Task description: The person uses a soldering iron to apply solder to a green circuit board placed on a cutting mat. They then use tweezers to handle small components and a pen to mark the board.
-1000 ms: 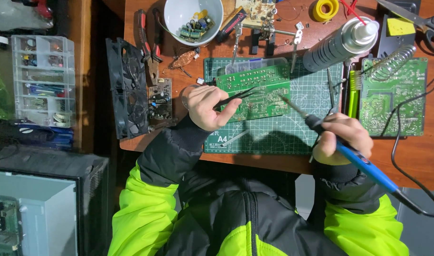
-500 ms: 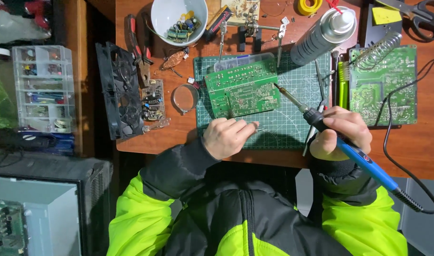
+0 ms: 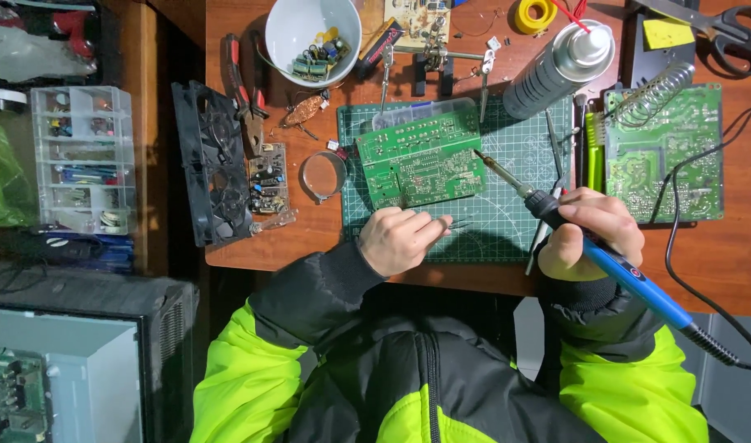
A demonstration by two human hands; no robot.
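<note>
1. Wooden desk (image 3: pixel 720 262) carries a green cutting mat (image 3: pixel 515 217).
2. Right hand (image 3: pixel 593 234) grips a blue soldering iron (image 3: pixel 613 267), tip touching the green circuit board (image 3: pixel 421 160) just beyond.
3. Left hand (image 3: pixel 400 238) pinches thin tweezers (image 3: pixel 451 223) below the board.

The desk (image 3: pixel 720 262) is reddish-brown wood with a smooth, slightly glossy finish. On it lies a matt green cutting mat (image 3: pixel 507 221) of rubbery look, printed with a pale grid. The circuit board (image 3: pixel 421 158) on the mat is glossy green laminate dotted with dull silvery solder. The right hand (image 3: pixel 593 234) closes its grip on a soldering iron (image 3: pixel 605 258) with a smooth blue plastic handle, a black collar and a bare metal tip. The left hand (image 3: pixel 400 238) holds thin dark metal tweezers (image 3: pixel 451 223). Toward the desk's far edge stand a glossy white bowl (image 3: pixel 312 37) and a grey metal spray can (image 3: pixel 556 70). The sleeves are smooth black and bright yellow-green synthetic cloth.
</note>
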